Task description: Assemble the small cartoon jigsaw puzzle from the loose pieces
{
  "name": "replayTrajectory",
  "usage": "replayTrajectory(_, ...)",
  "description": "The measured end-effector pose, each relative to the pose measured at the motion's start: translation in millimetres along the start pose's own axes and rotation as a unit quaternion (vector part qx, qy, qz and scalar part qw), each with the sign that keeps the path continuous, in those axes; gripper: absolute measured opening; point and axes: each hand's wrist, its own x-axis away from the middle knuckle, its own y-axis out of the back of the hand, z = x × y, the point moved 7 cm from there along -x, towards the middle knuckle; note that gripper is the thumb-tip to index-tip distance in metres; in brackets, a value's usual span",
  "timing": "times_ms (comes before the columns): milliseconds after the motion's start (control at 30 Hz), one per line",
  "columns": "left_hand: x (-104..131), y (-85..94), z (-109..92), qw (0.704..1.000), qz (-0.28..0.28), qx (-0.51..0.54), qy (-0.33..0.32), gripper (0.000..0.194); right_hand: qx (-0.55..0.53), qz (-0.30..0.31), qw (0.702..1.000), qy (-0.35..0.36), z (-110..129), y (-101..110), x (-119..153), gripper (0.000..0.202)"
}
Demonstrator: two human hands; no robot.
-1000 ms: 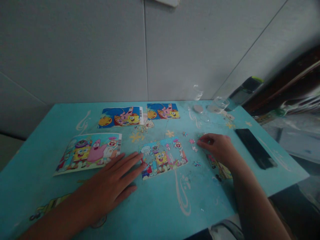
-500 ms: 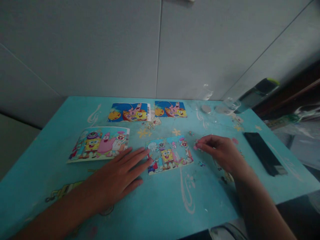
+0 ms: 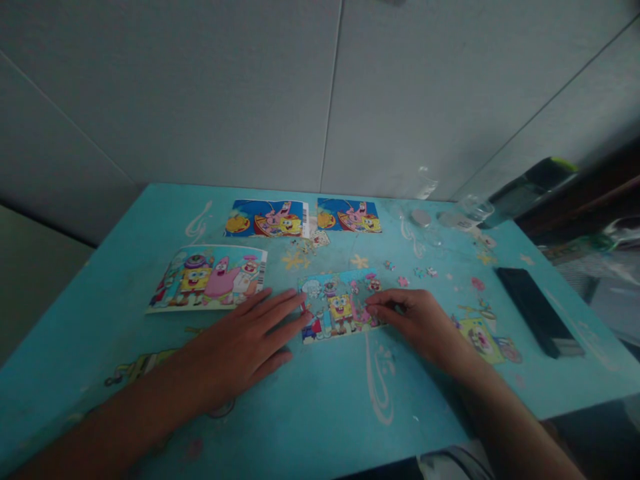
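A small cartoon jigsaw puzzle (image 3: 340, 308) lies on the table, partly assembled, with gaps toward its right half. My left hand (image 3: 260, 337) rests flat with its fingers spread, the fingertips on the puzzle's left edge. My right hand (image 3: 407, 317) is over the right side of the puzzle, thumb and forefinger pinched on a puzzle piece that the fingers mostly hide. Loose pieces lie just beyond that hand, among them a pink piece (image 3: 403, 281) and a bluish piece (image 3: 419, 273). To the left is the matching picture card (image 3: 210, 279).
A blue picture card (image 3: 267, 219) and a similar blue picture (image 3: 349, 215) lie at the back near the wall. A dark phone-like object (image 3: 539, 312) is at right. Behind it stand a round lid (image 3: 421, 218), clear containers and a dark bottle (image 3: 530, 187).
My right hand has moved left from the loose pieces onto the puzzle's right side, uncovering several pieces. My left hand stays on the puzzle's edge. The view has shifted slightly.
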Motion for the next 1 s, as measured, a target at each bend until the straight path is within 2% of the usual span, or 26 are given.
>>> replayTrajectory(467,0.1,0.0,-0.2,1.0,0.004,0.011,-0.002,0.053,0.037,-0.01,0.999,0.036,2.5,-6.5,-0.4,0.017)
replayTrajectory(733,0.6,-2.5,0.2,1.0,0.025,-0.01,0.0,0.054,0.005,-0.034,0.999,0.017,0.6,3.6,-1.5,0.017)
replayTrajectory(1000,-0.3,0.2,-0.7,1.0,0.011,-0.012,-0.004,0.051,0.019,-0.011,1.0,0.01,-0.6,-5.4,-1.0,0.015)
